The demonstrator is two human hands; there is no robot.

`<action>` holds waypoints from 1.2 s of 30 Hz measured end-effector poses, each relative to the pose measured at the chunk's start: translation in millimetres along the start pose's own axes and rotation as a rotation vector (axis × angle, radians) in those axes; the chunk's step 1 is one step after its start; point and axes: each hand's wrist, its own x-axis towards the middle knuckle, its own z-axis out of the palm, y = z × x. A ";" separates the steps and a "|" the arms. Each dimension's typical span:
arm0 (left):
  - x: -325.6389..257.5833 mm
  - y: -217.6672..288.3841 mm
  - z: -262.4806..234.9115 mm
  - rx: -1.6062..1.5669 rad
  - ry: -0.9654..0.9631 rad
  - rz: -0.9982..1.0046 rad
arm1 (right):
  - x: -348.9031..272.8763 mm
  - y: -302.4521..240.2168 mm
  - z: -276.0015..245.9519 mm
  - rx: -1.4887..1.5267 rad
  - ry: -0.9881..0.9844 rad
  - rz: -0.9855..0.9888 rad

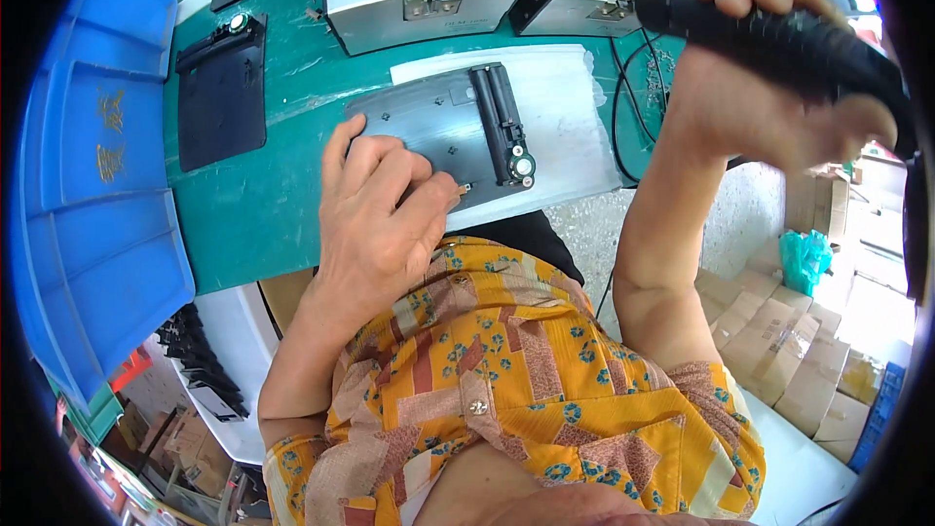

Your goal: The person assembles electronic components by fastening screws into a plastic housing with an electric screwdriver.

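Observation:
A flat black plate (419, 117) lies on a white pad over the bench, with a black bar carrying a round silver-and-white fitting (523, 167) along its right side. My left hand (380, 200) rests on the plate's near left part, fingers curled. Between its thumb and fingertip, by the plate's near edge, is a small brass-coloured piece (465, 189). Raised high at the right, well off the bench, my right hand (769, 97) is wrapped round a long black tool (779, 44) with a ribbed grip. The hand is slightly blurred, and the tool's far end runs out of sight.
White pad (575, 136) on a green bench top (292, 205). Another black plate (222, 107) lies to the left beside blue bins (117, 127). Metal fixtures with latches (429, 0) stand at the back. A black cable (617, 117) loops at the right; cardboard boxes (769, 341) sit below.

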 end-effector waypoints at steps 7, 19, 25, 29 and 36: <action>1.3 -3.2 3.1 -0.011 0.029 -0.001 | 26.7 21.9 -30.3 -0.056 -0.075 0.034; 1.7 -1.8 0.9 -0.004 -0.009 -0.014 | 10.2 4.4 31.9 -0.641 0.308 -0.043; 2.5 -2.2 0.8 0.006 -0.020 -0.011 | 13.3 5.2 35.8 -0.611 0.281 0.006; 3.4 -3.5 0.4 0.004 -0.019 0.002 | 14.6 6.4 36.7 -0.594 0.256 0.035; -0.9 -6.9 -1.1 0.004 -0.015 0.015 | 13.7 6.8 21.5 -0.627 0.072 -0.001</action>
